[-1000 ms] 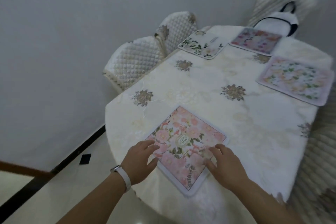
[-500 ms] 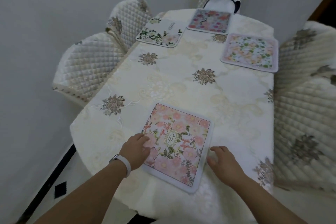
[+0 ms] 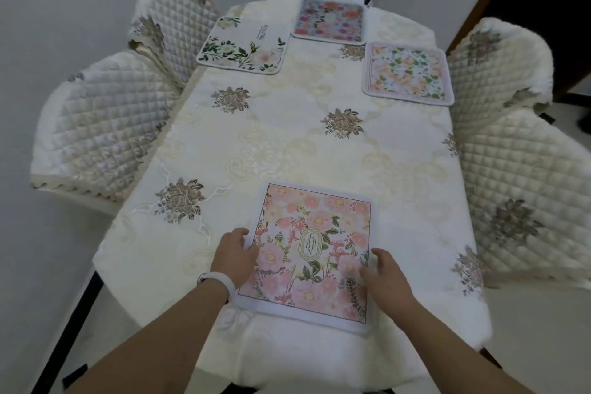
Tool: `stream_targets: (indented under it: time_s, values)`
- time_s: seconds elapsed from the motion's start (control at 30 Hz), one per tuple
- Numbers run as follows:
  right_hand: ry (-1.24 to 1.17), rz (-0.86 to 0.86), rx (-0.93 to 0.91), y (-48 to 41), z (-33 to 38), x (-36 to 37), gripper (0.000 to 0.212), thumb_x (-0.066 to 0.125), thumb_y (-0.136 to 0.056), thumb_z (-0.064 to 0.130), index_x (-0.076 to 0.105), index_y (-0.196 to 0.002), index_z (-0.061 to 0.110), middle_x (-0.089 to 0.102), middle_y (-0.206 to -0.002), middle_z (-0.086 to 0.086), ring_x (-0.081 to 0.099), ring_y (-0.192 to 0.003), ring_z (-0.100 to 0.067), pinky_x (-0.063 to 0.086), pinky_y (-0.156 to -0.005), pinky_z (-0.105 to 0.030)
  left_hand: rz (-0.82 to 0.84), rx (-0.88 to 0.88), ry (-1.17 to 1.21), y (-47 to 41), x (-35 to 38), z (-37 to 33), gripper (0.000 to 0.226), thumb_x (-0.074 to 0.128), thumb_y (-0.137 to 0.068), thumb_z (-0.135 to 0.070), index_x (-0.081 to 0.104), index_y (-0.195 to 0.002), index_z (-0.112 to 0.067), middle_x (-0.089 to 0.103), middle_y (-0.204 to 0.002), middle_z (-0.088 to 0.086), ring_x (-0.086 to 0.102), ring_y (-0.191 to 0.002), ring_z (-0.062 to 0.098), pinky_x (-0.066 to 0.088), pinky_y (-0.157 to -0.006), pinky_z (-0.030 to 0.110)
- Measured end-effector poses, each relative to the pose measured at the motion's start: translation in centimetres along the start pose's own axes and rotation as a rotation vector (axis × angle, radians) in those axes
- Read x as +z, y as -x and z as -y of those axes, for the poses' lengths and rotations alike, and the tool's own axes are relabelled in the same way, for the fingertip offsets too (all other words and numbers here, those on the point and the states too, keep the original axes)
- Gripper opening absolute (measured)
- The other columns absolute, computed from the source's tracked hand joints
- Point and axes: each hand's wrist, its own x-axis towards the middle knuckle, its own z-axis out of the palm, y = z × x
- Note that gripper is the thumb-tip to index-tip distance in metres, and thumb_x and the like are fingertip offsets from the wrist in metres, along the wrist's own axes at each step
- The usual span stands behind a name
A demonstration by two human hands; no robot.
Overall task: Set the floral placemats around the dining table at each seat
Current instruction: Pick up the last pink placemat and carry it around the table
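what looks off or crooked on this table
The pink mat at the near end lies slightly askew, its near edge slanting against the end of the table. The near left chair and near right chair have no mat before them.

Your pink mat lies flat at the table's near edge; white mat, red mat and pastel mat ring the far end.

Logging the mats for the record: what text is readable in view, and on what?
"GARDEN": oval emblem on the pink floral placemat, near end.
"Beautiful": white placemat with green leaves, far left.
Smaller line beside "Beautiful": too small to read.
Far-end floral placemat and far-right floral placemat: no text readable.
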Motion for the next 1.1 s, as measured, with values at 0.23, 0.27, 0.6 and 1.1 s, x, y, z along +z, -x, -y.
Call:
stream_targets:
  time_s: [0.23,0.27,0.6,1.1]
  values:
    - [-0.324,-0.159,0.144,-0.5,0.5,0.6,0.045,0.059,-0.094,0.016,0.044,-0.136,0.014,0.056,-0.119,-0.003,0.053,-0.087,-0.012,0.042,-0.070,-0.029,0.030,-0.043,0.107,-1.1,-0.6,-0.4,0.054,0.060,-0.087,-0.013,0.041,-0.137,-0.011,0.054,-0.106,0.010,0.057,-0.075,0.014,0.044,-0.063,0.026]
    - [-0.355,-0.164,0.172,-0.6,0.6,0.4,0.042,0.058,-0.094,0.016,0.045,-0.135,0.014,0.055,-0.115,-0.003,0.054,-0.085,-0.012,0.042,-0.066,-0.028,0.035,-0.051,0.101,-1.3,-0.7,-0.4,0.054,0.060,-0.087,-0.013,0.041,-0.137,-0.012,0.055,-0.107,0.012,0.057,-0.077,0.018,0.044,-0.064,0.027]
    - [-0.306,-0.112,0.250,0.6,0.5,1.2,0.013,0.050,-0.092,0.008,0.059,-0.100,0.010,0.065,-0.096,-0.015,0.060,-0.076,-0.025,0.049,-0.064,-0.033,0.115,-0.023,0.044,-1.2,-1.5,-1.2,0.006,0.056,-0.086,-0.010,0.055,-0.092,-0.011,0.061,-0.080,0.006,0.056,-0.065,0.019,0.044,-0.056,0.026]
    - [-0.288,-0.368,0.228,5.0,0.6,-1.0,0.014,0.046,-0.089,0.003,0.057,-0.093,0.011,0.062,-0.086,-0.015,0.052,-0.066,-0.024,0.044,-0.055,-0.031,0.269,0.174,0.165,-0.2,-0.8,-3.7,0.017,0.057,-0.089,-0.006,0.046,-0.080,-0.015,0.051,-0.068,0.002,0.040,-0.055,0.014,0.034,-0.051,0.024]
